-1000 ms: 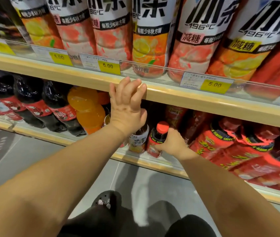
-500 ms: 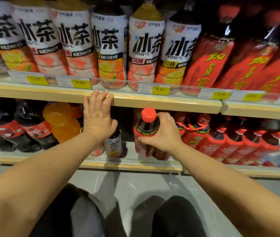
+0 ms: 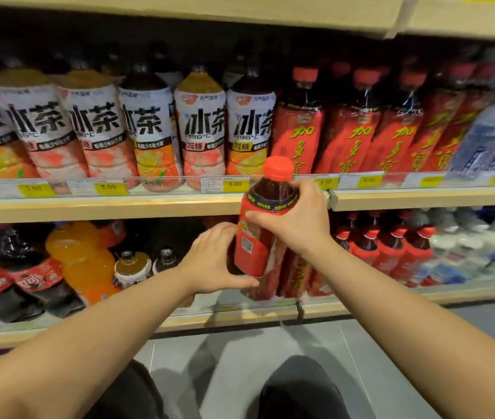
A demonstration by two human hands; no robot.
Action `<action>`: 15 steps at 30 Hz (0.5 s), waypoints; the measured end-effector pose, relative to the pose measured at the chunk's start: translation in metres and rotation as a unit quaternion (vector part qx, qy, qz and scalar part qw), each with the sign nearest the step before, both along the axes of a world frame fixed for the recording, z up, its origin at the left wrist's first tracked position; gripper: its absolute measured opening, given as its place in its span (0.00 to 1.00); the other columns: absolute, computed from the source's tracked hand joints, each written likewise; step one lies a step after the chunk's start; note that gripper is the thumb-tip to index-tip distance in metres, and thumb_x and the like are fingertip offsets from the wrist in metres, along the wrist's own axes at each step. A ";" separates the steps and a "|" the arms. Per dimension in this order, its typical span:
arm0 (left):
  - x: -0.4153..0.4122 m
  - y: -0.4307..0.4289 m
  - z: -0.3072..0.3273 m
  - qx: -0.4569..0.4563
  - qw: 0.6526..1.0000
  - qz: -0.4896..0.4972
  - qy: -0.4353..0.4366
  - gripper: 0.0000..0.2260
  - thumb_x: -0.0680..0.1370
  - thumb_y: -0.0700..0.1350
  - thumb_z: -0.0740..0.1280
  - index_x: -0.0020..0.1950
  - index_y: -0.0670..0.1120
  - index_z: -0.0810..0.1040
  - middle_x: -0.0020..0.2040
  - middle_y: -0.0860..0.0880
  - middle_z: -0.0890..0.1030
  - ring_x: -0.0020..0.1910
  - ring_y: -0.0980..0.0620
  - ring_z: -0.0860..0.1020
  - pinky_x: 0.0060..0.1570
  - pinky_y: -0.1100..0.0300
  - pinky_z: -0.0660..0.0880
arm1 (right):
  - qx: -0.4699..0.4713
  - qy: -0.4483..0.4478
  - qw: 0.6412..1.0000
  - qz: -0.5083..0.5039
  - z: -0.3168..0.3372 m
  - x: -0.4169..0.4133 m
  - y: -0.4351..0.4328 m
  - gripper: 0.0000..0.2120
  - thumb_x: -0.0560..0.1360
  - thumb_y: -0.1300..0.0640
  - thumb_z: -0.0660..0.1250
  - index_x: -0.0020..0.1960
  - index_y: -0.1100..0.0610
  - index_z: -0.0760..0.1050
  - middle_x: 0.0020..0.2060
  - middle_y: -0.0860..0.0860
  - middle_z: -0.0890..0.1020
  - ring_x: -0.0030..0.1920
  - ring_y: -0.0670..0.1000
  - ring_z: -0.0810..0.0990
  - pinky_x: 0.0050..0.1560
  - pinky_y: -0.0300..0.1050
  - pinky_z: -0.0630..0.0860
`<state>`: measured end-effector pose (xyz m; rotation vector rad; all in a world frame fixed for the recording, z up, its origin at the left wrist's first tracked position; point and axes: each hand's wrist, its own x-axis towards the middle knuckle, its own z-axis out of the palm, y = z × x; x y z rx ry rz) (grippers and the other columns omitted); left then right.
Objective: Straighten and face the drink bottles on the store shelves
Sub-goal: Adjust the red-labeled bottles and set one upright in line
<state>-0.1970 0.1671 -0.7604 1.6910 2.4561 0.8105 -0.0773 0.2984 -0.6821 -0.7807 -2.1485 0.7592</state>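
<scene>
Fingers: your right hand [image 3: 296, 220] grips the red-capped, red-labelled plastic bottle [image 3: 260, 234]; your left hand [image 3: 214, 260] cups its base.
Bottle: lifted clear, before the lower wooden shelf [image 3: 240, 319].
Remaining: reshelving it, facing neighbours.

Shop: stocked drink shelves [image 3: 149, 204], rows of bottles [image 3: 201, 131], yellow price tags [image 3: 234, 184].

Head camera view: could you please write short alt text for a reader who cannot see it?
Two bare hands hold a red-capped, red-labelled drink bottle in front of store shelves: the right hand grips its upper part, the left hand supports its base. Behind stand iced tea bottles above yellow price tags, and more red bottles.
</scene>
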 end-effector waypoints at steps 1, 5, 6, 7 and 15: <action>0.004 0.006 0.004 0.003 0.999 0.018 -0.032 0.42 0.58 0.74 0.71 0.66 0.55 0.67 0.62 0.54 0.71 0.63 0.54 0.69 0.64 0.49 0.69 | -0.004 0.010 1.000 -0.019 0.007 0.000 0.002 0.36 0.50 0.34 0.75 0.48 0.49 0.64 0.47 0.47 0.71 0.54 0.51 0.71 0.50 0.43 0.66; 0.025 0.030 0.026 0.096 0.971 0.054 -0.211 0.32 0.52 0.68 0.76 0.52 0.70 0.68 0.48 0.66 0.79 0.48 0.67 0.77 0.42 0.72 0.74 | -0.058 0.010 0.995 -0.077 0.034 -0.003 0.006 0.40 0.48 0.32 0.74 0.50 0.53 0.66 0.50 0.49 0.72 0.55 0.53 0.72 0.56 0.52 0.72; 0.028 0.035 0.029 0.107 0.968 0.062 -0.219 0.32 0.51 0.68 0.76 0.51 0.69 0.68 0.45 0.66 0.79 0.45 0.67 0.77 0.38 0.74 0.71 | -0.078 -0.003 0.994 -0.080 0.039 -0.002 0.007 0.42 0.47 0.31 0.73 0.52 0.53 0.65 0.50 0.49 0.71 0.56 0.53 0.71 0.57 0.53 0.72; 0.030 0.038 0.033 0.112 0.964 0.072 -0.229 0.33 0.50 0.68 0.76 0.52 0.66 0.68 0.44 0.65 0.79 0.43 0.66 0.77 0.37 0.72 0.70 | -0.096 -0.020 0.992 -0.074 0.044 -0.001 0.010 0.44 0.47 0.31 0.73 0.54 0.53 0.65 0.51 0.49 0.71 0.57 0.53 0.70 0.57 0.53 0.72; 0.022 0.050 0.055 0.162 0.946 0.045 -0.276 0.32 0.50 0.62 0.78 0.52 0.61 0.73 0.46 0.61 0.82 0.44 0.67 0.79 0.41 0.70 0.74 | -0.235 -0.027 0.965 0.113 0.054 0.025 0.028 0.37 0.57 0.41 0.80 0.60 0.53 0.71 0.53 0.44 0.80 0.51 0.43 0.79 0.53 0.46 0.77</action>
